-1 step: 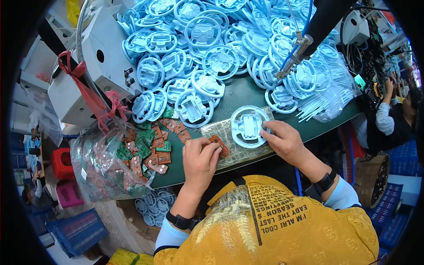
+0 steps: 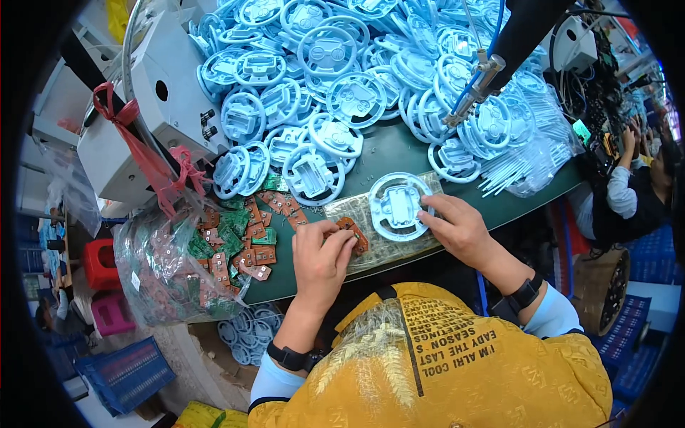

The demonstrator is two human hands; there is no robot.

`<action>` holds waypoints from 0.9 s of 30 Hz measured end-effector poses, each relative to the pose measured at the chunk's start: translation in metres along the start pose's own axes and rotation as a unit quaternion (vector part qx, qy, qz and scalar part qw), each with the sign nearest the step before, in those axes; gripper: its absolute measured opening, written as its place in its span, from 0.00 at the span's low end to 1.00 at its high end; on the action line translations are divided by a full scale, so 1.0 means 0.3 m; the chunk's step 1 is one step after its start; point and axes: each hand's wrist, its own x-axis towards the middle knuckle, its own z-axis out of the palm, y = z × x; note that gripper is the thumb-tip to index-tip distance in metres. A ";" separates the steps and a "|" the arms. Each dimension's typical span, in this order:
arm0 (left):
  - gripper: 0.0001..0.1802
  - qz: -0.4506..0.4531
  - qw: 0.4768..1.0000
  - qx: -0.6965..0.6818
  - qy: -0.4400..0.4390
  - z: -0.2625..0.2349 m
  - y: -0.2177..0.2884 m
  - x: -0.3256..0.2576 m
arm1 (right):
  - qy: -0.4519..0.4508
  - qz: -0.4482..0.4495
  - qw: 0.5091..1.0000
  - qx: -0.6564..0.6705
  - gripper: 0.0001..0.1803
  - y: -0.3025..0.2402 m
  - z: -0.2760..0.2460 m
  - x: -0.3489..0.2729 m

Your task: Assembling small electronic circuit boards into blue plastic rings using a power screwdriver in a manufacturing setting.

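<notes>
The pale-blue, round plastic wheel with a moulded centre block lies over a flat, yellowish, clear-wrapped slab at the near edge of the dark green tabletop. It sits directly left of the right hand's fingers; the right hand is the nearer one, its thumb and fingers grasping the wheel's right rim. Being round, the wheel shows no clear long axis.

On the wheel's other side, past a narrow gap, is a brown, oblong circuit board, its long axis slanting from upper left down to lower right. The left hand is at the board's left edge, thumb and forefinger drawn together and apparently pinching it; the exact contact is partly hidden behind the fingers. So wheel and board lie side by side between the two hands, near but apart, with the wheel's left rim facing the board.

Compared with the earlier frame, the wheel is slightly further left, and the right hand's fingertips have shifted a little with it. The left hand and the board also sit a touch further left, with the same grip.
</notes>
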 end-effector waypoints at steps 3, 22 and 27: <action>0.11 0.034 0.999 -0.021 -0.007 -0.009 0.010 0.041 | 0.002 -0.022 1.000 0.021 0.18 -0.018 0.019 0.017; 0.09 0.047 0.993 0.015 -0.107 0.075 0.044 0.131 | -0.010 -0.049 0.998 0.036 0.16 -0.041 0.049 0.034; 0.09 0.061 0.996 0.010 -0.065 0.088 0.048 0.110 | -0.006 -0.049 0.998 0.035 0.16 -0.041 0.050 0.033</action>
